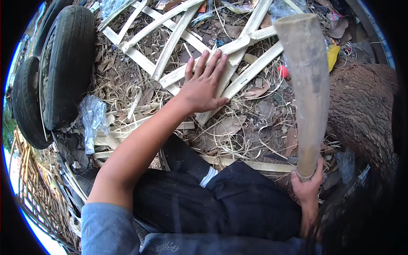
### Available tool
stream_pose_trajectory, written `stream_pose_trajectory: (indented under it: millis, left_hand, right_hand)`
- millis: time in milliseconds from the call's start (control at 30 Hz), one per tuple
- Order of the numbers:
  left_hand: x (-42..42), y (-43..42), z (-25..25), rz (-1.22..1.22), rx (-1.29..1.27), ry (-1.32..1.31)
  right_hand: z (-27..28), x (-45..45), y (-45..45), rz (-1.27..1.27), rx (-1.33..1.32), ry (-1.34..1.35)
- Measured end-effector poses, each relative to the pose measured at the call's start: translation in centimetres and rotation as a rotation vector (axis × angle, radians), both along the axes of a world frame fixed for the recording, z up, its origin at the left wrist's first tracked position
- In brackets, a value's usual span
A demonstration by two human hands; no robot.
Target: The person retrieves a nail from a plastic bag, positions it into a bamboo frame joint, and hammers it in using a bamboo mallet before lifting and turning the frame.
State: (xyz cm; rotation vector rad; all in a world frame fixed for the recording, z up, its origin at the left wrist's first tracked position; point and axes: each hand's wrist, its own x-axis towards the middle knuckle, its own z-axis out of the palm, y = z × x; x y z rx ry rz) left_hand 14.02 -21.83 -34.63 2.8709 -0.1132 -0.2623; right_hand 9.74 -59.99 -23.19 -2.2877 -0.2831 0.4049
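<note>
- Your left hand point(203, 87) is palm-down on the pale lattice point(236, 46), fingers a bit apart and reaching over one of the top strips, thumb out to the side. Looks more like bracing than gripping, so I'd keep the pressure even and not let the strips skate.
- Your right hand point(309, 187) is closed around the narrow end of the wooden club point(306, 76). Firm but relaxed wrist works best imo, since the fat end carries the weight.
- Watch those left fingertips: keep them well out of the club's path. Can't tell if its fat end touches the strip behind it.
- Lattice is on the littered ground point(265, 110), ahead of your knees. Bumpy stuff underneath could make it rock, so check it sits steady.
- Tyres point(70, 63) off left, rough trunk point(361, 110) right. Mind your elbow room.
</note>
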Motion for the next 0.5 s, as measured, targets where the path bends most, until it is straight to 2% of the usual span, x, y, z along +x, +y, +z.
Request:
stream_pose_trajectory:
  millis: [100,167,200,233,300,333,367,433,500]
  left_hand:
    - [-0.1,-0.3,0.3,0.003,0.001,0.030]
    - [-0.1,-0.2,0.2,0.005,0.022,0.021]
    - [-0.1,-0.2,0.3,0.001,0.033,0.009]
    - [-0.1,-0.3,0.3,-0.006,0.034,0.003]
    - [-0.1,-0.1,0.3,0.018,-0.014,0.025]
    - [0.0,-0.2,0.5,0.020,0.007,0.044]
    - [-0.4,-0.2,0.3,0.022,0.007,0.062]
    - [-0.2,-0.1,-0.1,0.003,0.029,-0.015]
    - [-0.3,-0.2,-0.1,-0.006,0.012,-0.030]
  right_hand:
    - [-0.2,-0.4,0.1,-0.098,0.076,-0.125]
    - [-0.4,-0.8,0.3,-0.242,0.197,0.176]
    - [-0.2,-0.2,0.9,-0.050,-0.020,0.170]
    - [-0.4,-0.4,0.5,-0.057,-0.018,0.165]
    - [-1.6,-0.5,-0.2,0.075,-0.270,0.254]
    - [-1.0,-0.3,0.3,0.073,-0.201,0.160]
    - [-0.9,-0.5,0.3,0.076,-0.201,0.177]
    - [-0.9,-0.7,0.2,-0.083,0.016,0.129]
    - [-1.0,-0.5,0.2,-0.050,-0.064,0.177]
